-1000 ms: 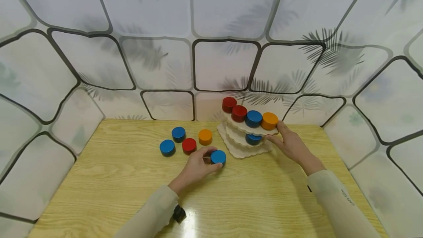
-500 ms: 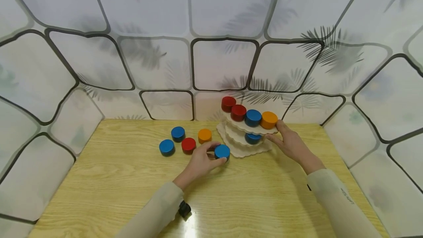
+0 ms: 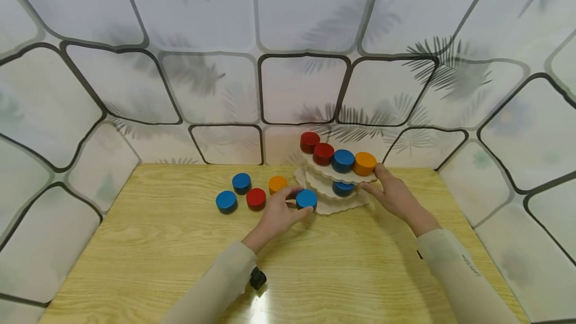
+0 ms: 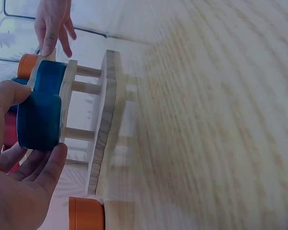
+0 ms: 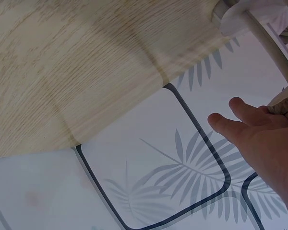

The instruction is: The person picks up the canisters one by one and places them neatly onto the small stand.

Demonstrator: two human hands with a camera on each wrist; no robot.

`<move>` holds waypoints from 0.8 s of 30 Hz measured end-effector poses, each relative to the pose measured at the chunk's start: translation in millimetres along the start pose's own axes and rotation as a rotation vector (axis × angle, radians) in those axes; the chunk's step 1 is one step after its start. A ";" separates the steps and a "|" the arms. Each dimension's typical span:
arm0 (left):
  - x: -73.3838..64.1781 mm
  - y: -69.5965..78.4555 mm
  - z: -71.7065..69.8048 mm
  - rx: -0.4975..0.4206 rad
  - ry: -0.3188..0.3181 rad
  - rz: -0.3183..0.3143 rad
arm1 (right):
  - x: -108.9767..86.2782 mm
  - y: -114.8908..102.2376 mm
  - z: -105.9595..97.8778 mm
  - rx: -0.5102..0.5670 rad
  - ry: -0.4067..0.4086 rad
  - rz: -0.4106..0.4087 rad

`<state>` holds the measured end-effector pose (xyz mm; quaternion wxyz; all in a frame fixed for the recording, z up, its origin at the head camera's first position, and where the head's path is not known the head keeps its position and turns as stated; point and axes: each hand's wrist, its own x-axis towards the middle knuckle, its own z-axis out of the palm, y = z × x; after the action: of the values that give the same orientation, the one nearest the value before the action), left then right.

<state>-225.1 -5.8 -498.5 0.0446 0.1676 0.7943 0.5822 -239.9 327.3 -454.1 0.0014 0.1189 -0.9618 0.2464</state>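
In the head view my left hand (image 3: pixel 280 214) pinches a round blue block (image 3: pixel 307 198) between thumb and fingers, in front of a tiered wooden stand (image 3: pixel 330 208) with scalloped edges. The left wrist view has this held blue block (image 4: pixel 38 122) beside the stand's upper tiers. Two red blocks (image 3: pixel 323 154), a blue and an orange block (image 3: pixel 364 164) line the top tier; another blue block (image 3: pixel 343 189) sits on the tier below. My right hand (image 3: pixel 398 200) grips the right end of the top tier, some fingers (image 5: pixel 223 125) stretching out under it in the right wrist view.
Left of the stand, two loose blue blocks (image 3: pixel 226 202), a red block (image 3: pixel 256 199) and an orange block (image 3: pixel 277 184) lie on the wooden table (image 3: pixel 148 244). A patterned wall (image 3: pixel 225 89) closes off the back and sides.
My left hand has carried the blue block rightward and away from me, closer to the stand. The right hand keeps its grip on the top tier.
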 end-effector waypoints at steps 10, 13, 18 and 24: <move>8.6 7.2 5.3 0.023 0.031 0.008 | 1.3 -1.0 1.0 -0.012 0.018 -0.035; 11.7 8.4 7.5 0.021 0.039 0.024 | 0.7 -0.9 0.6 -0.012 0.017 -0.028; 15.1 8.1 10.3 0.000 0.054 0.014 | -0.6 -1.1 0.3 -0.007 0.004 -0.007; 17.8 5.6 12.4 -0.025 0.073 0.007 | -0.5 -1.7 0.3 0.000 0.000 -0.008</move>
<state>-237.3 12.6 -494.9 0.0156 0.1484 0.7877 0.5978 -239.1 325.8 -453.6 0.0025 0.1228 -0.9613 0.2466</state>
